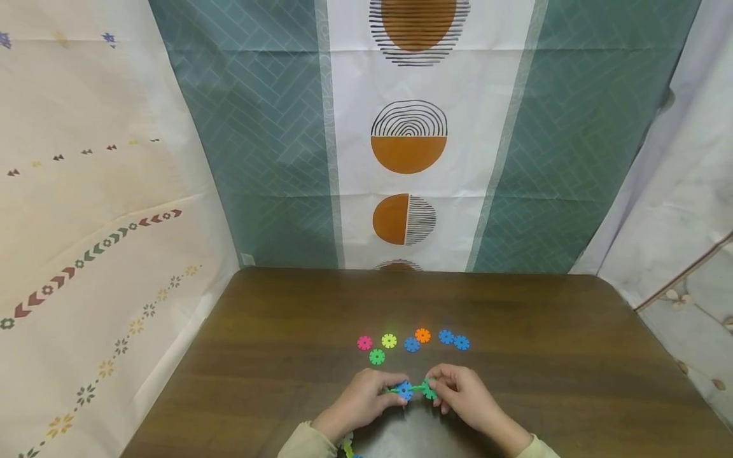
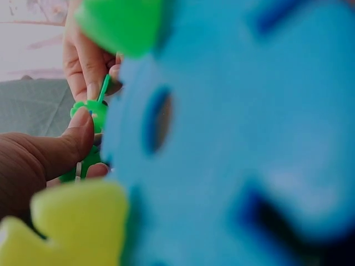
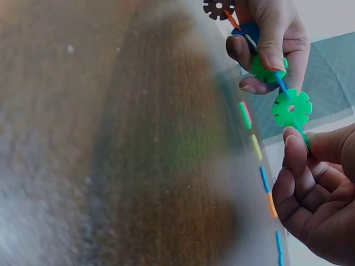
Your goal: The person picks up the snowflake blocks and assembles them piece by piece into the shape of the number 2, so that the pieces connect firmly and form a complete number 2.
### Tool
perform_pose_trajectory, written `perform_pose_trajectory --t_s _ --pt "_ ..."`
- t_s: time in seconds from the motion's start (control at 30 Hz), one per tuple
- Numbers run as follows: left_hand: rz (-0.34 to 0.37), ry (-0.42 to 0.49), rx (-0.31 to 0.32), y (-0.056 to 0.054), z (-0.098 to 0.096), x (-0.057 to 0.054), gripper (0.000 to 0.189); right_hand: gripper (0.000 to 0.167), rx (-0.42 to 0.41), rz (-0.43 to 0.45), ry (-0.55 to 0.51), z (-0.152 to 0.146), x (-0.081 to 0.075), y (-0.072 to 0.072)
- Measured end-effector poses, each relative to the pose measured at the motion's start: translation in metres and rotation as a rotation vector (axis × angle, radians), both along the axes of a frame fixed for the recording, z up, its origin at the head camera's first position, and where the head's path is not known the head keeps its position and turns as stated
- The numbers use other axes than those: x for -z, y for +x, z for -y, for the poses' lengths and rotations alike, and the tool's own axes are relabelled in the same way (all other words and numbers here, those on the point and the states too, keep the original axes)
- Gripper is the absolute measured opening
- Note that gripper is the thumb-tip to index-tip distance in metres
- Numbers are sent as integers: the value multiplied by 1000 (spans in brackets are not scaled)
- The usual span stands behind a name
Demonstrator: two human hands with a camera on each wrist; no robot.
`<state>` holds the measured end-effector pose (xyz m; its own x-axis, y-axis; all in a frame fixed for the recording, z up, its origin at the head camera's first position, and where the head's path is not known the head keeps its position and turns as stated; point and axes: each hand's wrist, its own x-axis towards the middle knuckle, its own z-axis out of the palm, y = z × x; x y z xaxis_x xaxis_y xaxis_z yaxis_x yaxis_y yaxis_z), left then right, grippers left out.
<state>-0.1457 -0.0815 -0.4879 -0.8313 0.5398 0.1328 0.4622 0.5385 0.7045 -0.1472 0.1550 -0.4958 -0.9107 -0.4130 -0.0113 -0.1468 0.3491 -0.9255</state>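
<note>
My left hand (image 1: pixel 362 399) pinches a chain of slotted plastic discs between thumb and fingers, near a blue disc (image 1: pixel 404 390). From the right, my right hand (image 1: pixel 465 395) holds the green disc (image 1: pixel 429 388) at the chain's end. The right wrist view shows a green disc (image 3: pixel 292 108) between the hands, linked to an edge-on green disc (image 3: pixel 302 134) in the right fingertips. Other chain discs, a brown one (image 3: pixel 218 8) among them, lie beyond the left fingers. A blue disc (image 2: pixel 222 127) fills much of the left wrist view, blurred, with a yellow disc (image 2: pixel 83 221) slotted into it.
Loose discs lie on the brown table (image 1: pixel 275 356) beyond the hands: pink (image 1: pixel 364 343), yellow (image 1: pixel 389 341), green (image 1: pixel 376 357), orange (image 1: pixel 422 335) and several blue (image 1: pixel 446 336). More of the chain (image 1: pixel 348 444) shows by the left wrist. Patterned cloths hang behind and at both sides.
</note>
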Motion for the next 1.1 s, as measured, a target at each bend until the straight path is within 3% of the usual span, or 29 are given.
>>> perform_pose_trajectory --t_s 0.37,0.8,1.1 --pt "-12 5 39 0 -1 0 17 14 -1 15 -30 1 -1 3" --pt "-47 1 51 -15 -2 2 16 15 38 -61 9 1 0 -6" --pt "-71 -9 78 -23 -2 1 15 16 40 -50 3 0 1 -12"
